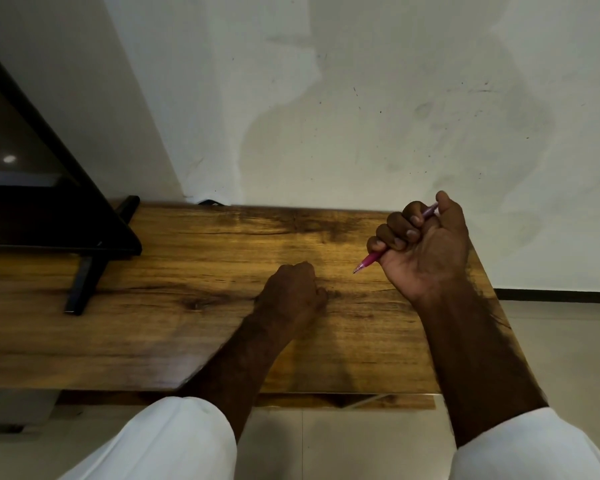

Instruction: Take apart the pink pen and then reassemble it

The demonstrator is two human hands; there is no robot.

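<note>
The light is dim and warm. A brighter yellowish patch lies on the middle of the brown wooden table (201, 251), which darkens toward its left edge. Soft grey shadows spread over the white plaster wall (361, 81). A small glare spot sits on the glossy black panel (21, 147). The left hand (291, 292) and right hand (426, 244) are underexposed. Wide-angle distortion bows the table's edges, and its near left corner is blurred.

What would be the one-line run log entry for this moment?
right hand: grips slim pink plastic pen, tip down-left | left hand: fist resting on brown wooden table | pen: looks whole
</note>
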